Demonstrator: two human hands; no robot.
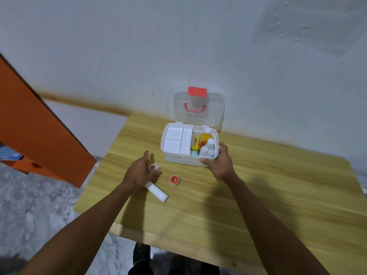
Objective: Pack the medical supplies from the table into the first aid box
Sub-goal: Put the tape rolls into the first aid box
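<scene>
The white first aid box [172, 158] stands open on the wooden table [258, 185], its clear lid [198, 108] upright against the wall. Its right side holds white bottles [209, 147], a yellow bottle [205, 135] and a yellow packet [195, 143]; a white tray [176, 138] fills the left side. My right hand [220, 161] grips the box's near right corner. My left hand [140, 170] hovers with fingers spread just above a small round red-and-clear item [154, 167]. A red tape roll [174, 180] and a white bandage roll [156, 191] lie near it.
An orange panel [39, 132] leans at the left beside the table. The wall runs right behind the box. The table's near edge [168, 243] is in front of me, with grey floor [39, 211] to the left.
</scene>
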